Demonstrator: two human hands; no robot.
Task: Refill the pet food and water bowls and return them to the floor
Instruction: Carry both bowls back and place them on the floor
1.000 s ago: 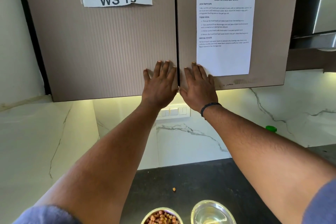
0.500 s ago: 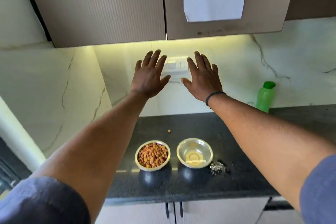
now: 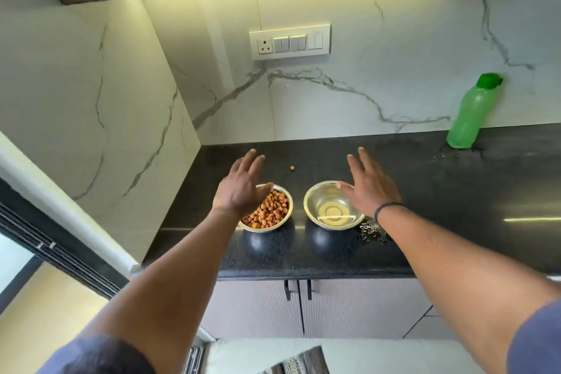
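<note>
2 steel bowls side by side near the tabletop's [image 3: 455, 191] front edge, kibble bowl [image 3: 268, 209] under left hand [image 3: 241, 188], water bowl [image 3: 332, 206] beside right hand [image 3: 372, 188], fingers wide, holding nothing, green bottle [image 3: 470, 112] at back edge

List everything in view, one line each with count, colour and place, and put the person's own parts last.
food bowl: 1, steel, full of brown kibble, counter front, left of the pair
water bowl: 1, steel, holding clear water, right of the food bowl
stray kibble: 1, brown, on the counter behind the bowls
bottle: 1, green with green cap, counter back right, by the wall
switch panel: 1, white, on the wall
counter: 1, black
lower cabinet doors: 2, beige, under the counter
left hand: 1, fingers spread, above the food bowl
right hand: 1, fingers spread, black wristband, above the water bowl
</note>
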